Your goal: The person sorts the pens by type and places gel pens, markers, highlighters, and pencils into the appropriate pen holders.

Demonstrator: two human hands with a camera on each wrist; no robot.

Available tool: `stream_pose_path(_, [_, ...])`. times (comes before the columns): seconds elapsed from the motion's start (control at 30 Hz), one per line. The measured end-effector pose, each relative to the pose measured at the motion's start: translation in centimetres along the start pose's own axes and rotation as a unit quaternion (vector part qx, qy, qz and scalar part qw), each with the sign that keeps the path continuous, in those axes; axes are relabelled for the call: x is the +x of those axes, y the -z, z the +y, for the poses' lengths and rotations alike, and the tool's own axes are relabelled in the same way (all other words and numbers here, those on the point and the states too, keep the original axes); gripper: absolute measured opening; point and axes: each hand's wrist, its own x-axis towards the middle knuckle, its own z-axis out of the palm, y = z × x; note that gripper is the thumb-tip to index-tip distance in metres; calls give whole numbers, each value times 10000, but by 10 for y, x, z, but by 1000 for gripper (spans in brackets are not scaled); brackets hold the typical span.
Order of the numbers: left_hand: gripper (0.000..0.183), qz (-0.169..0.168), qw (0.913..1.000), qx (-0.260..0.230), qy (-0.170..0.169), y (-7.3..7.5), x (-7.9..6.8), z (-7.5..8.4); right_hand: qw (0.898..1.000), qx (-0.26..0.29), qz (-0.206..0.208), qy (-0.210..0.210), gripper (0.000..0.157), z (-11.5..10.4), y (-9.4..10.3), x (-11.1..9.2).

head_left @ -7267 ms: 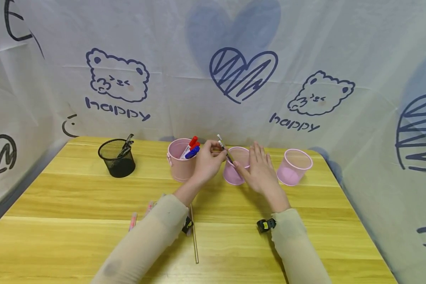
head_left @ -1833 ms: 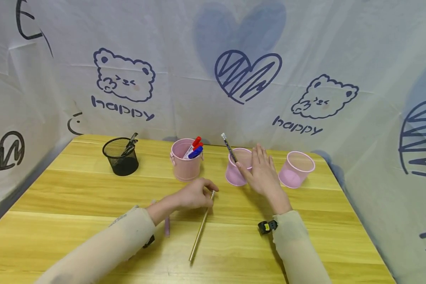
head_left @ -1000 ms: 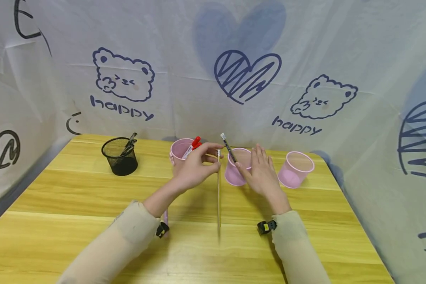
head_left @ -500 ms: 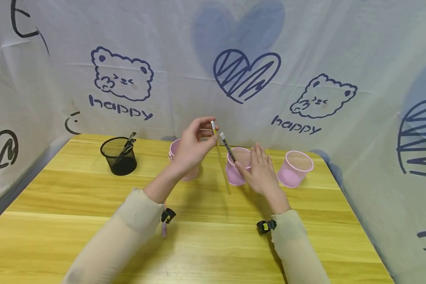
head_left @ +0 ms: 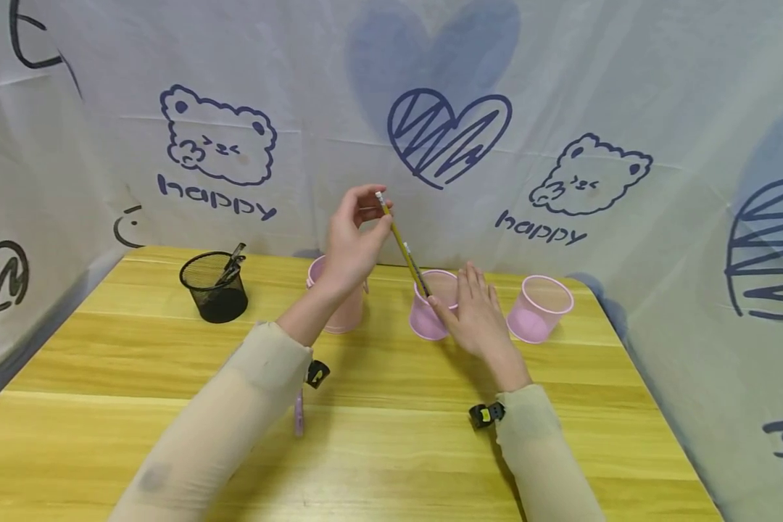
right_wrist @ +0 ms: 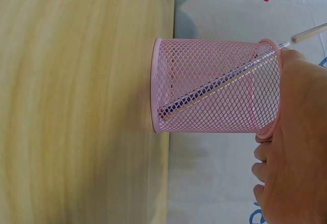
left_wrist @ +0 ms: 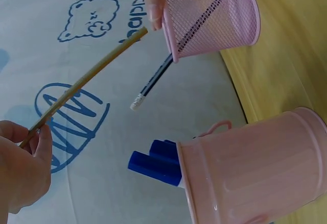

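My left hand pinches a golden-yellow pencil near its white eraser end. The pencil slants down to the right, its lower end at the rim of the middle pink mesh pen cup. In the left wrist view the free end of this pencil is apart from the rim, near the right thumb. A dark patterned pencil with a white eraser leans inside that cup. My right hand rests against the cup's right side, fingers extended and thumb at the rim.
Left of the middle cup stands a pink bucket, partly behind my left hand, with blue markers in it. A black mesh cup with pens is far left, another pink mesh cup right. A lilac pen lies near my left sleeve.
My left hand has picked the golden pencil up from the table and raised it toward the middle cup. Earlier it let go of the dark pencil there. My right hand has stayed at the cup.
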Motion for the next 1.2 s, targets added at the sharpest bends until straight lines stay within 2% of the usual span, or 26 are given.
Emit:
stream_pose_path(0.3, [35, 29, 9995, 198, 252, -8, 4, -18, 10000, -74, -29, -17, 102, 1, -1, 1])
stream_pose_path(0.73, [33, -17, 9966, 488, 657, -22, -10, -41, 10000, -25, -10, -19, 101, 1, -2, 1])
stream_pose_path(1.2, [32, -152, 9950, 607, 781, -35, -31, -61, 10000, -80, 14, 9, 99, 2, -2, 2])
